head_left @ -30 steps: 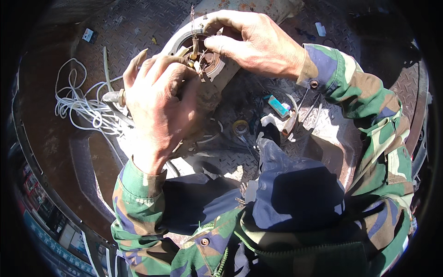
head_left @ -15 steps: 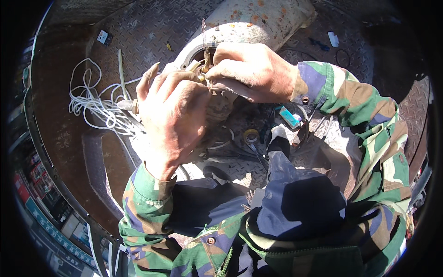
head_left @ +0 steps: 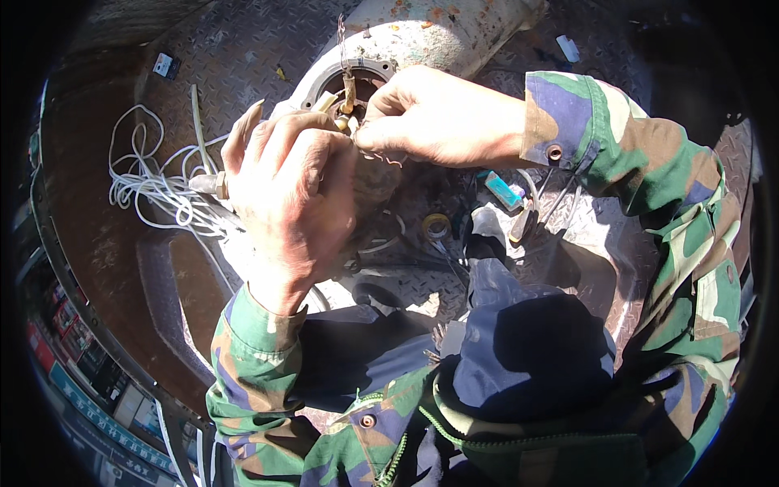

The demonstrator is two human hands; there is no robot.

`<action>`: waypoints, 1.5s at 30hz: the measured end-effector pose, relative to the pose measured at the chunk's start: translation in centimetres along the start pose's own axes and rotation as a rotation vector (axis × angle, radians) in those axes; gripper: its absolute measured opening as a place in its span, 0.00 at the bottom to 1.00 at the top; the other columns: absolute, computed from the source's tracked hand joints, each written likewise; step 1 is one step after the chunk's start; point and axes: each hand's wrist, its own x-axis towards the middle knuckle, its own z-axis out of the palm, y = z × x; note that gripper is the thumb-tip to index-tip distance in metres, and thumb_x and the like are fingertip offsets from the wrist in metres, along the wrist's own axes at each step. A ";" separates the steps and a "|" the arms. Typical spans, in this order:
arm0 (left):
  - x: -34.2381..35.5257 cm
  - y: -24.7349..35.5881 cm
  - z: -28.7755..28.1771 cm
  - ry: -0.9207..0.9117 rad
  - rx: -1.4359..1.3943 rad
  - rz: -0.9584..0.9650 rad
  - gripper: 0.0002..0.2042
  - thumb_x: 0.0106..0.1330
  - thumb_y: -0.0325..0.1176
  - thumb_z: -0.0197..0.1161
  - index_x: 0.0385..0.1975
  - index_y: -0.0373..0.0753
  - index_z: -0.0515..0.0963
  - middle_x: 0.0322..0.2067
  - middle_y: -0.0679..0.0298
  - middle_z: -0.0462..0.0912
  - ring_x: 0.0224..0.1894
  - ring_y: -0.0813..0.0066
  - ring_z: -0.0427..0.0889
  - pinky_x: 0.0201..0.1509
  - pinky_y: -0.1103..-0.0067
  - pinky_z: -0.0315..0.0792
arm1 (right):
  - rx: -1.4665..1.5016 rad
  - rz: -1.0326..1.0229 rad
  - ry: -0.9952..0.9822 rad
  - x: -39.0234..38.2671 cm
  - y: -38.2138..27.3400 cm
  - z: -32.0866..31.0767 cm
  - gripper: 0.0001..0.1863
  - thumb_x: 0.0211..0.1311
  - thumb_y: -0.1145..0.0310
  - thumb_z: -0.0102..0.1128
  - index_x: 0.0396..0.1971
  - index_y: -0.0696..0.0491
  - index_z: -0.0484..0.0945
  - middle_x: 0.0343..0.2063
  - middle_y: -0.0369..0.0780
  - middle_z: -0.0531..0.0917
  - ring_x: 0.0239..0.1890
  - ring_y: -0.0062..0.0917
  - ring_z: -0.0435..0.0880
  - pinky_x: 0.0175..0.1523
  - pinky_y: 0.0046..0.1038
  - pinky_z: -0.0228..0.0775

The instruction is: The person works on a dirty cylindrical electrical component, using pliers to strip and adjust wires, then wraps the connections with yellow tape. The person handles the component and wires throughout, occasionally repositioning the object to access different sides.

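At the open round end of a cream, rust-spotted metal housing (head_left: 438, 36), both hands meet over a bundle of wires. My left hand (head_left: 296, 191) is closed, its fingers bent around the wires and its tips partly hidden. My right hand (head_left: 434, 118) pinches a wire at the same spot, and thin reddish strands (head_left: 391, 161) stick out below its fingertips. Between the hands a brown-sleeved wire (head_left: 349, 91) stands upright, bare twisted strands at its top. A small yellow-tipped wire end (head_left: 342, 123) shows beside it. A grey cable fitting (head_left: 209, 185) projects beyond my left hand.
A loose coil of white cable (head_left: 150, 187) lies to the left on the tread-plate floor (head_left: 235, 57). A teal box (head_left: 503, 191), a roll of yellowish tape (head_left: 436, 227) and dark cables lie near my knees. A curved rusty metal wall (head_left: 97, 243) borders the left.
The view has shifted slightly, so the housing sits higher and further left. My right wrist has risen and its fingers have curled tighter; fine strands now show below them. My left hand stays at the wires.
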 end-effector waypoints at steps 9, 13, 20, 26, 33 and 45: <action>0.0 -0.1 0.1 -0.039 -0.001 -0.026 0.09 0.58 0.28 0.78 0.36 0.44 0.86 0.42 0.66 0.88 0.53 0.60 0.87 0.78 0.56 0.65 | -0.481 -0.621 0.230 -0.5 2.9 -1.7 0.12 0.74 0.72 0.71 0.53 0.57 0.88 0.42 0.43 0.90 0.50 0.34 0.93 0.53 0.32 0.88; 0.2 -0.1 0.2 -0.019 -0.025 -0.043 0.09 0.58 0.27 0.78 0.36 0.44 0.86 0.41 0.66 0.88 0.54 0.60 0.87 0.78 0.55 0.64 | -0.991 -1.137 0.240 0.3 2.2 -3.6 0.26 0.63 0.76 0.74 0.63 0.51 0.84 0.51 0.46 0.87 0.51 0.43 0.91 0.56 0.40 0.88; -0.2 -0.3 -0.1 -0.022 -0.020 -0.042 0.09 0.58 0.26 0.77 0.37 0.43 0.86 0.41 0.66 0.88 0.53 0.61 0.86 0.79 0.55 0.63 | -1.230 -1.321 0.126 2.1 1.8 -4.0 0.26 0.57 0.72 0.73 0.59 0.51 0.88 0.57 0.46 0.85 0.60 0.44 0.86 0.63 0.51 0.84; -0.1 -0.4 0.2 -0.065 -0.039 -0.029 0.07 0.61 0.27 0.75 0.37 0.43 0.86 0.43 0.64 0.88 0.54 0.61 0.86 0.78 0.54 0.63 | -1.244 -1.285 0.103 1.8 1.9 -4.0 0.24 0.53 0.70 0.76 0.53 0.52 0.88 0.50 0.44 0.85 0.59 0.45 0.86 0.68 0.54 0.81; -0.2 -0.4 0.2 -0.048 -0.040 -0.031 0.08 0.61 0.29 0.74 0.39 0.42 0.86 0.44 0.64 0.87 0.56 0.61 0.86 0.76 0.55 0.66 | -0.803 -0.859 0.060 0.9 -0.1 -2.1 0.08 0.63 0.74 0.77 0.36 0.58 0.85 0.38 0.46 0.82 0.46 0.45 0.84 0.54 0.41 0.79; -0.6 -0.3 0.8 0.020 -0.059 -0.067 0.12 0.54 0.24 0.78 0.38 0.42 0.86 0.40 0.64 0.88 0.53 0.60 0.88 0.77 0.57 0.69 | -0.788 -0.784 -0.243 2.9 -1.8 -3.5 0.10 0.71 0.67 0.76 0.44 0.57 0.88 0.46 0.42 0.88 0.44 0.35 0.88 0.53 0.34 0.82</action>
